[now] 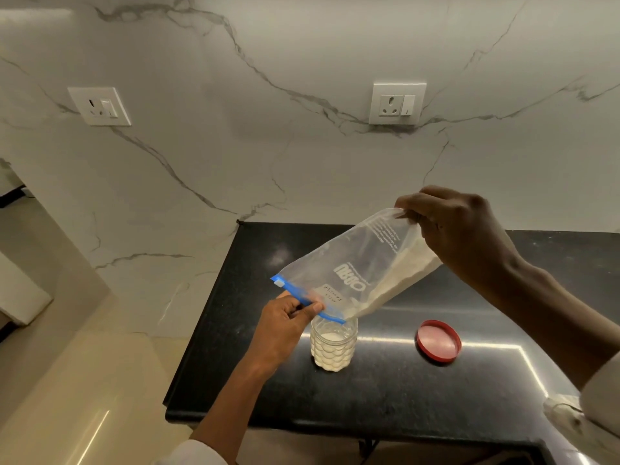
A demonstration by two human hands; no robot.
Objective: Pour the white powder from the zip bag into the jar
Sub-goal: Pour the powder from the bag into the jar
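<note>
Fingers of the left hand [285, 325] were pinched on the blue zipper strip [307, 302] at the mouth of the zip bag [355, 273], thumb on top, holding that low end right over the jar [333, 345]. Up high, the right hand [459, 236] had its fingers closed on the bag's bottom corner, lifting it so the clear bag slanted down from right to left. White powder [399, 283] lay banked along the bag's lower edge and ran down to the opening at the jar's rim. The jar, clear with a patterned wall, stood upright on the black countertop [385, 391] and already held white powder well up its sides. Its red lid [438, 341] lay flat on the counter, inner side up, well apart to the right of the jar. Behind, the marble wall [235, 146] carried two white socket plates [397, 104].
</note>
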